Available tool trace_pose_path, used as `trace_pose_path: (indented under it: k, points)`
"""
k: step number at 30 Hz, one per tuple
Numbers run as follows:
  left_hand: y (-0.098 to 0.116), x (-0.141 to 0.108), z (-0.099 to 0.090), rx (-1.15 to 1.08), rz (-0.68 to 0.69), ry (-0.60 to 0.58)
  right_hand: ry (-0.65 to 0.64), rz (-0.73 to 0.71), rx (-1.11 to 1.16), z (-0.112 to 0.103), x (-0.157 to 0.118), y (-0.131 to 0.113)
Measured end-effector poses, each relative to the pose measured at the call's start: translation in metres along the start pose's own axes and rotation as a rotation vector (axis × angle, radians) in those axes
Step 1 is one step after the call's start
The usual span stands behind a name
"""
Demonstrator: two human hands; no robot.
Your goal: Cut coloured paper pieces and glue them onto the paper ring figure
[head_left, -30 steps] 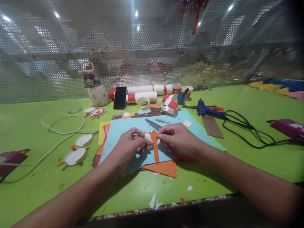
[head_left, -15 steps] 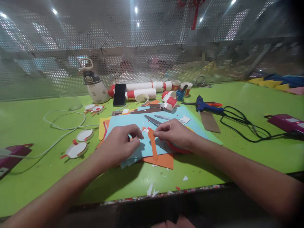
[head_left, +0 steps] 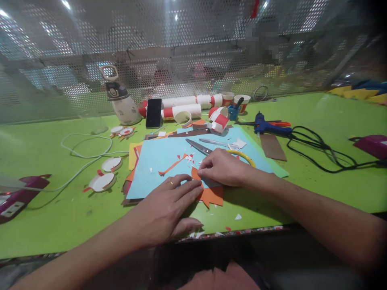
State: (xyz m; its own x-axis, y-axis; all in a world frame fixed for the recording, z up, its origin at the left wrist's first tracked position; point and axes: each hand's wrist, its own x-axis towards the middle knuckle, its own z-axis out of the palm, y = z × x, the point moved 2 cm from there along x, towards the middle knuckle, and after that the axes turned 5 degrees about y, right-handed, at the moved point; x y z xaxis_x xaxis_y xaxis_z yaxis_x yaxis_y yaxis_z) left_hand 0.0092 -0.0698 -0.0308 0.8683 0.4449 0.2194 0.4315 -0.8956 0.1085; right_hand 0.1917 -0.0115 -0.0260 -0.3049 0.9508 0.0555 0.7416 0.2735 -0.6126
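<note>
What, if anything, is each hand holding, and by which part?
The right hand pinches an orange paper piece near its upper end. The left hand pinches nothing: its thumb stands apart, its fingers at the paper lower down.

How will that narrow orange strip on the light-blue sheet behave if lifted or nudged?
The orange strip looks like thin paper, so probably very light. Long and narrow, it would likely flex if lifted. With nothing on top, it may slide on the light-blue sheet.

Green table (head_left: 317, 110) before a perforated screen (head_left: 187, 44)
Bright white lights (head_left: 176, 17) gleam high up; blurred coloured shapes (head_left: 199, 70) show through the holes.
</note>
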Motion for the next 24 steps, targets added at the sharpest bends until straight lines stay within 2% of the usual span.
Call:
trace_pose_path:
  k: [4,9,11,17,24]
  points:
    - [0.001,-0.001,0.004,0.033,0.022,0.011,0.026,-0.038,-0.133,-0.007,-0.002,0.0]
    - [0.001,-0.003,0.008,0.065,0.056,0.047,0.234,-0.028,-0.196,-0.041,0.002,0.002]
    - [0.001,-0.003,0.009,0.081,0.062,0.054,0.276,-0.01,-0.192,-0.05,0.005,0.007]
    - [0.001,-0.005,0.01,0.082,0.065,0.068,0.166,-0.056,-0.19,-0.044,0.009,0.015]
    - [0.001,-0.005,0.011,0.022,0.057,0.091,0.188,-0.038,-0.157,-0.046,0.011,0.019]
